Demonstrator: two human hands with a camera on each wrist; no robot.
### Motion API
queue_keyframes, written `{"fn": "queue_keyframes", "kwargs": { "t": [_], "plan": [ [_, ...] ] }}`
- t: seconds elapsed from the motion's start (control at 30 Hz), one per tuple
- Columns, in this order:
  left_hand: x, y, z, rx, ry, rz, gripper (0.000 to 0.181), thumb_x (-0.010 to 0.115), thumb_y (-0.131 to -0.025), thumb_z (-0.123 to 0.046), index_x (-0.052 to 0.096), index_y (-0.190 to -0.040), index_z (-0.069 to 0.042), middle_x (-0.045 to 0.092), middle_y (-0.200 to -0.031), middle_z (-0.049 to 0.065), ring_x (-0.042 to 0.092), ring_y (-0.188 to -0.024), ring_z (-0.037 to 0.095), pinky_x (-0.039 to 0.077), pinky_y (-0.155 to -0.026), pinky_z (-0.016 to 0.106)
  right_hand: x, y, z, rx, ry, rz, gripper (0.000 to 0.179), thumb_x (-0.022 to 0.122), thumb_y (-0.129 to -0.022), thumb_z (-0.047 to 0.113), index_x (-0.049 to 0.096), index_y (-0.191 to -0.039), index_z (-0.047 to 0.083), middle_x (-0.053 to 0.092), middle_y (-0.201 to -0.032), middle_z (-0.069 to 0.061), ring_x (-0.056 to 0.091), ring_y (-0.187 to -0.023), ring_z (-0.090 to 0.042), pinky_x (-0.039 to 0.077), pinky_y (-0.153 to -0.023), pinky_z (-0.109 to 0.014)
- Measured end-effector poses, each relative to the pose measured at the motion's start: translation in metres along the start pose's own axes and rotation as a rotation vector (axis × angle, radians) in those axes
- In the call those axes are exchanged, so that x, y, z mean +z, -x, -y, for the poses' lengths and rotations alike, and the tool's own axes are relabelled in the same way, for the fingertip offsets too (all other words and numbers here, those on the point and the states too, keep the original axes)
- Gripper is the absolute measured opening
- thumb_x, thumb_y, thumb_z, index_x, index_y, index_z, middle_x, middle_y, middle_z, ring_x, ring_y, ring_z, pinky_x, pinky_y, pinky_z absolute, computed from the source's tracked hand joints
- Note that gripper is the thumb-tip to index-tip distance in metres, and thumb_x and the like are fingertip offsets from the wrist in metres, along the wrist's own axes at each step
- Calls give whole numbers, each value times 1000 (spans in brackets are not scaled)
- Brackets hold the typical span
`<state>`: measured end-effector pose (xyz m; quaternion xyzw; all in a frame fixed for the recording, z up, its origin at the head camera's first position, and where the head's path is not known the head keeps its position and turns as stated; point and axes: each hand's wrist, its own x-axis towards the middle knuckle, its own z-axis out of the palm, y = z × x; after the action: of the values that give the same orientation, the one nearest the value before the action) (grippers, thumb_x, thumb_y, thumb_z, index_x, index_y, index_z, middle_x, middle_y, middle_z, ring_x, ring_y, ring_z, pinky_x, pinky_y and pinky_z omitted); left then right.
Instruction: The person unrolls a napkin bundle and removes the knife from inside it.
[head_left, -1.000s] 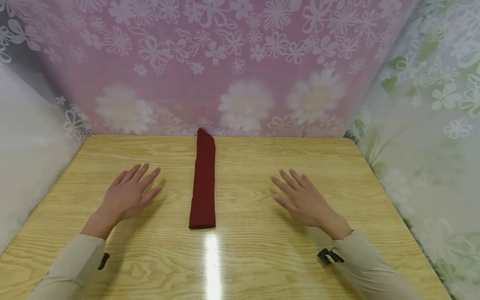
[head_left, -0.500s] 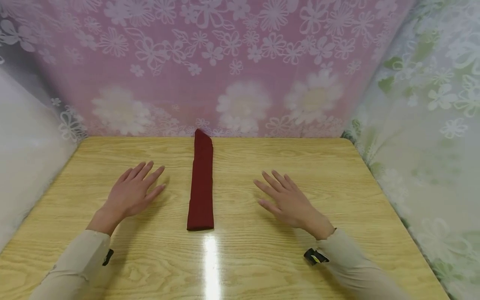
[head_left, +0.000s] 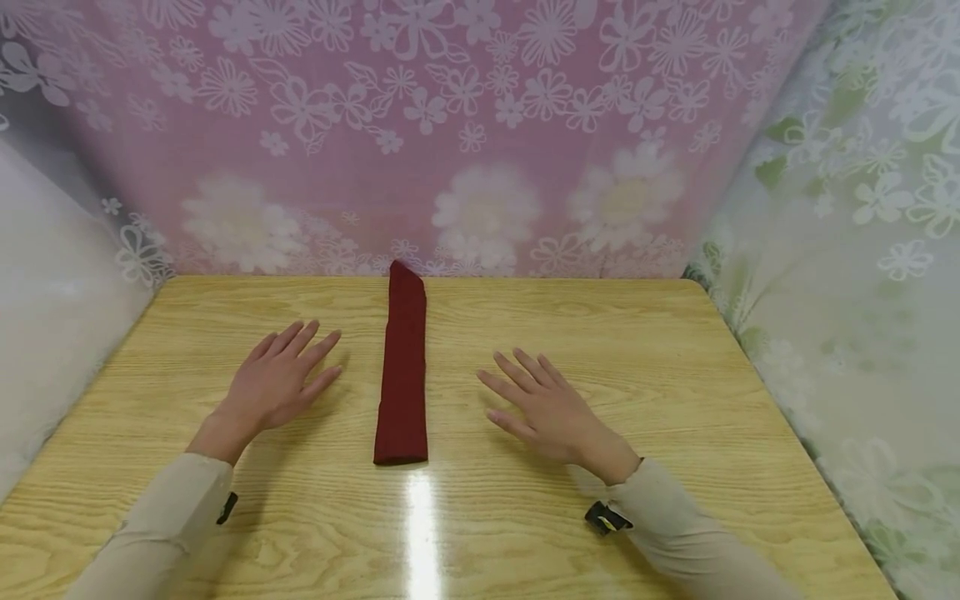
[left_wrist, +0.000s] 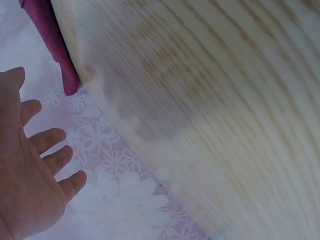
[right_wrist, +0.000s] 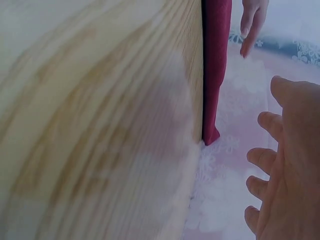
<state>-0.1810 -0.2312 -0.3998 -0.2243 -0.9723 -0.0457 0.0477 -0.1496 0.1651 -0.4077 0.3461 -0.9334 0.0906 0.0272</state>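
A long, narrow strip of folded dark red cloth (head_left: pixel 403 367) lies lengthwise on the table, its far end reaching the back edge. To its left my left hand (head_left: pixel 277 379) hovers with fingers extended, touching nothing. My right hand (head_left: pixel 551 408) hangs over the wood on the other side, fingers spread and holding nothing. In the left wrist view the cloth (left_wrist: pixel 52 42) shows at the top left, beyond the left hand (left_wrist: pixel 32 160). The right wrist view has the cloth (right_wrist: pixel 214 70) standing apart from the right hand (right_wrist: pixel 290 160).
The wood-grain table (head_left: pixel 487 517) runs back to a pink flowered backdrop (head_left: pixel 480 125). A pale curtain (head_left: pixel 60 292) borders the left side, and a green-and-white flowered one (head_left: pixel 847 333) the right. Dark straps sit at both sleeve cuffs.
Both hands have moved inward toward the red cloth, the right one farther than the left. The cloth has stayed in place on the table, while the head view has shifted slightly.
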Motion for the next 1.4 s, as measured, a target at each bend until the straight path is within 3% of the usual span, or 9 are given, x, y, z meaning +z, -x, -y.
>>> {"fn": "queue_keyframes", "kwargs": {
  "t": [0.27, 0.57, 0.87, 1.4],
  "plan": [
    [1, -8, -5, 2, -1, 8, 59, 42, -100, -48, 37, -149, -15, 31, -151, 19, 21, -140, 36, 17, -110, 56, 2, -9, 12, -13, 17, 53, 58, 23, -101, 54, 24, -153, 28, 13, -158, -1, 6, -145, -26, 4, -115, -46],
    [6, -14, -10, 17, -2, 5, 59, 43, -99, -47, 38, -148, -16, 32, -150, 18, 24, -139, 36, 18, -110, 56, 12, -19, 20, -37, 25, 62, 59, 20, -100, 57, 26, -152, 31, 20, -157, -3, 6, -145, -25, 4, -115, -44],
    [8, -23, -12, 15, 15, 44, 59, 39, -100, -48, 35, -150, -17, 29, -152, 18, 20, -141, 35, 17, -110, 55, 15, -28, 29, -69, 14, 72, 57, 26, -101, 54, 27, -152, 30, 20, -157, -4, 8, -145, -26, 5, -115, -45],
    [15, -40, -13, 19, 23, 79, 60, 36, -100, -50, 32, -151, -19, 27, -153, 16, 19, -141, 34, 17, -110, 56, 17, -38, 42, -81, 6, 119, 57, 22, -100, 56, 22, -153, 33, 18, -158, -1, 6, -145, -24, 4, -115, -44]
  ]
}}
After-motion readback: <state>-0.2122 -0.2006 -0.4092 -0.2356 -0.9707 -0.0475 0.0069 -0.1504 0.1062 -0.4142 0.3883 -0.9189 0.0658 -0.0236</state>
